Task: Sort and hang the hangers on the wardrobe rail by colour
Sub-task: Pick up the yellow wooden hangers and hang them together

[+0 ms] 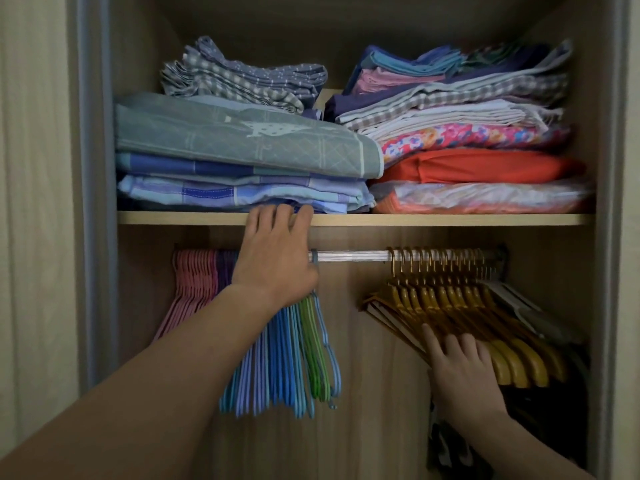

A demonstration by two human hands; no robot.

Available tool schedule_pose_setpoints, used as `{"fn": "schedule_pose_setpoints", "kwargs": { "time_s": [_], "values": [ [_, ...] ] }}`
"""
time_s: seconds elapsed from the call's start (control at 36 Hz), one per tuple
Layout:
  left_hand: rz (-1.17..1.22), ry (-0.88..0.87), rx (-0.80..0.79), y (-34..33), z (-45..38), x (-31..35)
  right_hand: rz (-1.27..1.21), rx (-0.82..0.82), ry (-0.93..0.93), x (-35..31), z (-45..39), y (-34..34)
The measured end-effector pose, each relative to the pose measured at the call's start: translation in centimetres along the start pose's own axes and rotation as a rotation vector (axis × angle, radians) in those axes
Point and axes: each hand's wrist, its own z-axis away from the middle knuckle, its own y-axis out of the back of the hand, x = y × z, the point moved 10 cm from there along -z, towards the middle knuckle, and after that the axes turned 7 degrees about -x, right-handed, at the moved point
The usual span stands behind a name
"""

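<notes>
A metal rail (349, 255) runs across the wardrobe under a shelf. On its left hang pink hangers (188, 289), then several blue hangers (277, 355) with green ones (313, 348) among them. My left hand (277, 254) is raised in front of the rail, fingers straight, fingertips touching the shelf edge; whether it holds the hook of the light blue hanger (327, 337) beside it I cannot tell. Yellow wooden hangers (467, 317) crowd the right end of the rail. My right hand (457, 362) presses flat against their lower arms.
The wooden shelf (450, 219) above the rail carries folded bedding and clothes in two stacks. White hangers (519, 303) sit at the far right behind the yellow ones. Dark clothing hangs low at the right. Wardrobe side walls close in both sides.
</notes>
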Motion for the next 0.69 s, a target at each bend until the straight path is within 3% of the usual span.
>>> {"fn": "schedule_pose_setpoints", "kwargs": {
  "time_s": [0.11, 0.39, 0.56, 0.69],
  "values": [
    [0.029, 0.011, 0.02, 0.1, 0.1, 0.1, -0.047, -0.011, 0.01, -0.4, 0.0, 0.1],
    [0.033, 0.029, 0.056, -0.2, 0.2, 0.2, -0.633, 0.207, 0.017, -0.2, -1.5, 4.0],
    [-0.023, 0.03, 0.02, -0.7, -0.3, 0.1, -0.726, 0.299, 0.039, -1.3, -3.7, 6.3],
    [-0.023, 0.053, 0.018, -0.6, -0.2, 0.2, -0.761, 0.28, 0.049, -2.5, -3.7, 5.6]
  ]
}}
